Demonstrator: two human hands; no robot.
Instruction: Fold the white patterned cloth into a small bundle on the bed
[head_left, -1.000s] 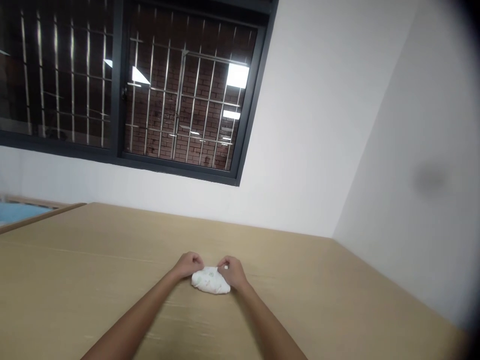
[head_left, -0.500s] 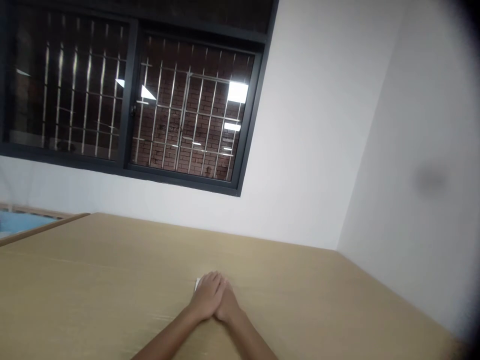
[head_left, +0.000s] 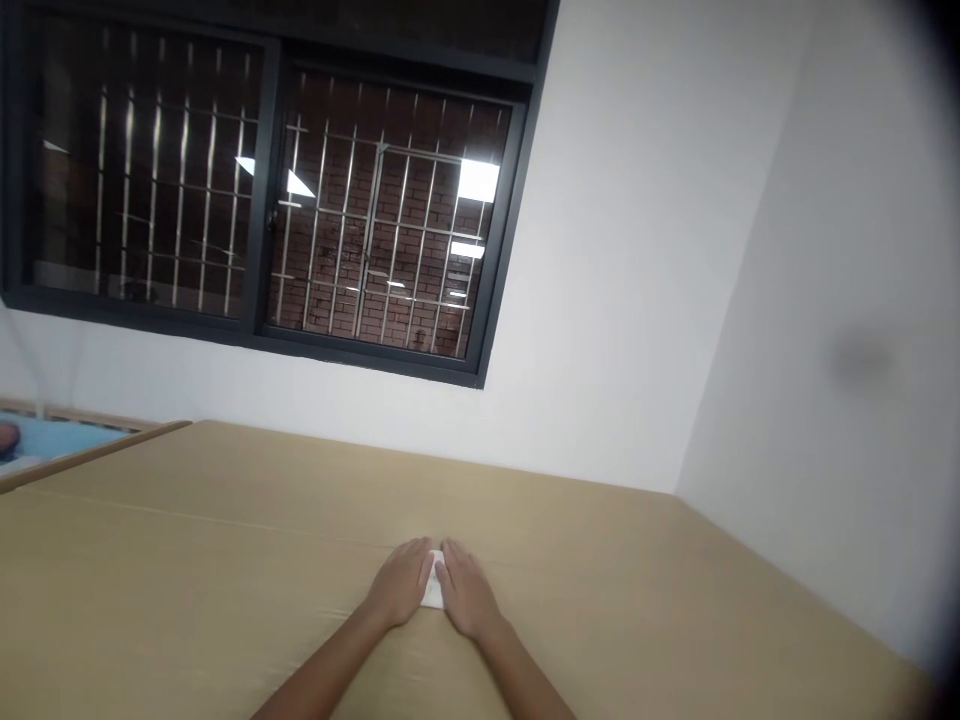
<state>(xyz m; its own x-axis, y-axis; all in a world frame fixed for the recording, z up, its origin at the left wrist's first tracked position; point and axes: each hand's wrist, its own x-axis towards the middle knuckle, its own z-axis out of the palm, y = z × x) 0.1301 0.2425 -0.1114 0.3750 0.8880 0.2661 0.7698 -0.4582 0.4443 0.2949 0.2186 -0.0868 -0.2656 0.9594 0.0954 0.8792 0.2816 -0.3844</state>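
A small flat white piece [head_left: 433,597], paper-like with faint marks on it, lies on the wide tan surface [head_left: 637,600]. Its middle strip shows between my two hands; its sides are hidden under them. My left hand [head_left: 403,582] rests palm down over its left side, fingers stretched forward and lying flat. On the other side, my right hand [head_left: 466,587] lies the same way, thumb beside the white strip. A narrow gap separates the hands. What the piece is exactly, I cannot tell.
A dark-framed window [head_left: 375,215] with metal bars is set in the white wall [head_left: 615,250] behind the surface. Another wall [head_left: 825,450] borders it on the right. Beyond a wooden edge [head_left: 97,455] at far left is a light blue area [head_left: 71,437].
My hands were together, the left overlapping the right, with only a white corner showing. Now they have parted sideways and lie flat, exposing the white piece between them.
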